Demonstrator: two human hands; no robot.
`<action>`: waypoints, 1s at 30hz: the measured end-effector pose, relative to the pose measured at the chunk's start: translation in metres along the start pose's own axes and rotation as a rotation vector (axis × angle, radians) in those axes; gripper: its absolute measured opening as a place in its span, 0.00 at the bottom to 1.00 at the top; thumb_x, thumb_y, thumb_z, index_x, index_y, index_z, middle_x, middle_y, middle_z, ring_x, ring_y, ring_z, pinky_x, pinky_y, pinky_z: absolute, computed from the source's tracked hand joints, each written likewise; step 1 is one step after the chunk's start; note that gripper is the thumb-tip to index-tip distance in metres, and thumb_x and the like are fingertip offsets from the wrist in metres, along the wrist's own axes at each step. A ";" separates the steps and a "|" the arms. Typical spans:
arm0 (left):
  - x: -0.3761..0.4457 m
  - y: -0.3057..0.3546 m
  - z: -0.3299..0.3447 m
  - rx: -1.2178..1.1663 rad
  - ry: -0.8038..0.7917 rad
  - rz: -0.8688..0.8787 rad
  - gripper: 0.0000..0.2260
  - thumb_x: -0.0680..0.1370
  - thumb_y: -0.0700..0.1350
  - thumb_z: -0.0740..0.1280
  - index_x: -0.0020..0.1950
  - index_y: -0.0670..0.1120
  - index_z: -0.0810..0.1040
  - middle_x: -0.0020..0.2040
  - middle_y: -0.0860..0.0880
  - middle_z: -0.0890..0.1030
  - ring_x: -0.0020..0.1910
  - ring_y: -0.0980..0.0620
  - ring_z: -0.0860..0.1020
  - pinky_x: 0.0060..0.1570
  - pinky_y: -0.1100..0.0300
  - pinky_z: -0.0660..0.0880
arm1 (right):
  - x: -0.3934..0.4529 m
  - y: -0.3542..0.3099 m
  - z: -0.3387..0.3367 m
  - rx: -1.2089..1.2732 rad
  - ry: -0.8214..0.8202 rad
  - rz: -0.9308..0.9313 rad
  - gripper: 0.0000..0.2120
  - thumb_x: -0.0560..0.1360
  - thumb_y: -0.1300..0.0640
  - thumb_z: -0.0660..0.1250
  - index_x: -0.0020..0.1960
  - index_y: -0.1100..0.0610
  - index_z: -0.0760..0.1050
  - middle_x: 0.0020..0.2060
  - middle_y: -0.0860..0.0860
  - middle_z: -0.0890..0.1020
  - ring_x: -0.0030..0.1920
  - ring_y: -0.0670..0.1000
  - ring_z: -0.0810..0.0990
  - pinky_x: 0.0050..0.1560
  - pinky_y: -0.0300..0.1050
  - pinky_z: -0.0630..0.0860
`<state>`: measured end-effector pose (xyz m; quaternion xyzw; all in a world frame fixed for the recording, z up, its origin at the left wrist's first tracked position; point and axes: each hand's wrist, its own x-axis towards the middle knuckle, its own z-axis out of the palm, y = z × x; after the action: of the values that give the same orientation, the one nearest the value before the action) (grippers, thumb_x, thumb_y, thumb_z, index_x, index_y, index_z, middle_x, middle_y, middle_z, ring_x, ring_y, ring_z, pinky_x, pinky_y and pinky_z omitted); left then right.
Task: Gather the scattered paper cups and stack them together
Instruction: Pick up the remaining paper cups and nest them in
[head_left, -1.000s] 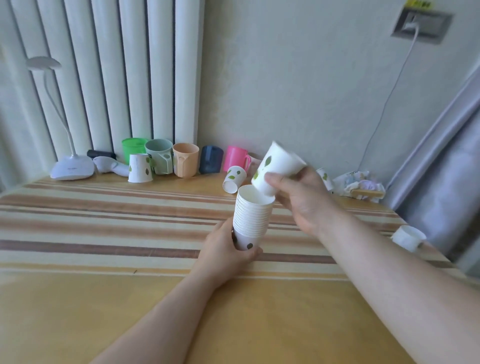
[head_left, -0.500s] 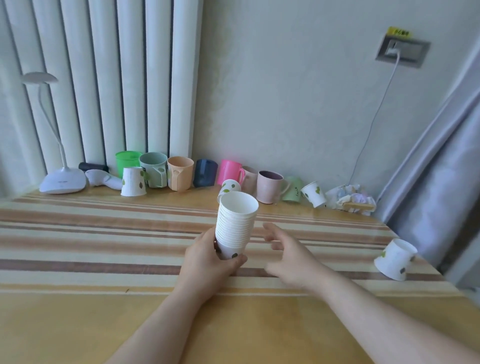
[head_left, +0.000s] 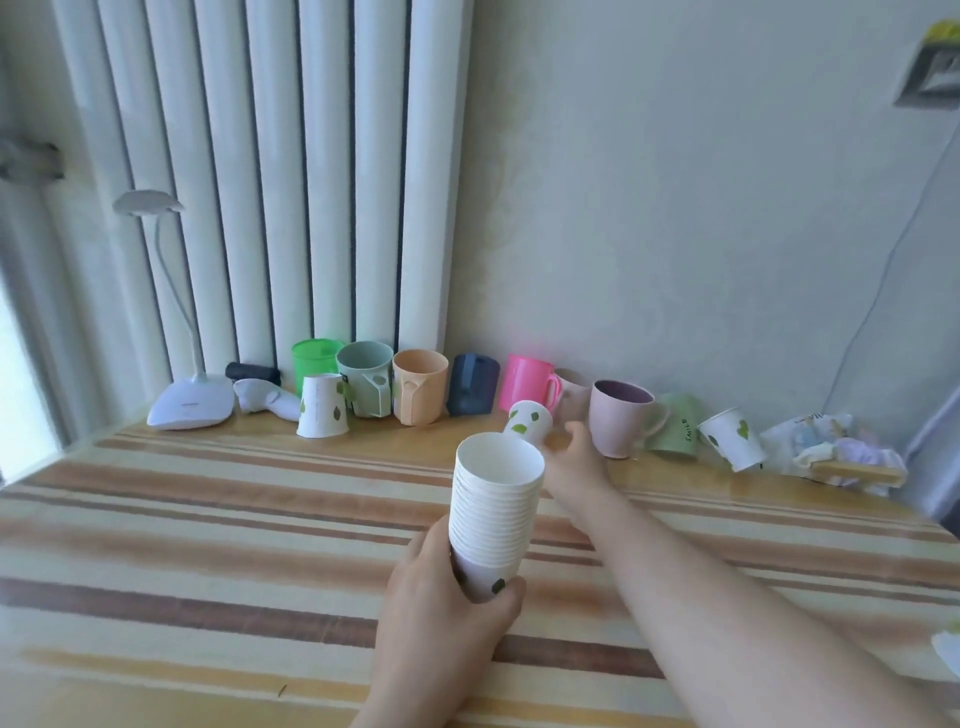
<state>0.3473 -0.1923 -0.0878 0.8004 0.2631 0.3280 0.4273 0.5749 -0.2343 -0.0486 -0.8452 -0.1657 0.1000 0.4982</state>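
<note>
Gripping stack (head_left: 493, 519): left hand (head_left: 441, 613); right hand (head_left: 574, 460) touching cup (head_left: 527, 422).

The stack of paper cups (head_left: 493, 519) hides most of the left hand's (head_left: 441, 618) fingers and part of the lying paper cup (head_left: 527, 427) behind it. The right hand (head_left: 574, 460) is blurred, so whether it touches that cup cannot be told. The wall socket (head_left: 930, 78) is cut off by the right edge, as is a white thing (head_left: 948, 649) low on the table (head_left: 208, 519).
</note>
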 end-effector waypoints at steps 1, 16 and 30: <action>0.001 -0.001 0.001 -0.006 0.004 0.001 0.18 0.64 0.59 0.76 0.52 0.63 0.76 0.47 0.60 0.80 0.52 0.65 0.76 0.44 0.66 0.72 | 0.016 -0.006 0.009 0.094 0.028 0.061 0.37 0.69 0.39 0.74 0.74 0.43 0.65 0.61 0.48 0.83 0.56 0.55 0.84 0.61 0.55 0.82; 0.017 -0.009 0.006 0.082 -0.047 -0.030 0.44 0.57 0.65 0.73 0.75 0.65 0.72 0.60 0.64 0.80 0.64 0.59 0.79 0.54 0.66 0.74 | 0.049 -0.014 0.026 0.205 0.076 0.243 0.42 0.62 0.44 0.74 0.74 0.45 0.64 0.48 0.48 0.83 0.48 0.55 0.86 0.54 0.54 0.85; -0.018 0.022 -0.008 0.159 -0.298 0.110 0.23 0.63 0.64 0.82 0.52 0.58 0.81 0.45 0.59 0.84 0.46 0.61 0.82 0.47 0.60 0.80 | -0.159 -0.021 -0.121 0.745 0.115 -0.020 0.16 0.77 0.55 0.76 0.62 0.47 0.74 0.57 0.51 0.86 0.49 0.53 0.85 0.49 0.50 0.82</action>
<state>0.3330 -0.2118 -0.0709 0.8846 0.1778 0.2068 0.3782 0.4644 -0.3838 0.0288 -0.6084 -0.0976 0.1009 0.7811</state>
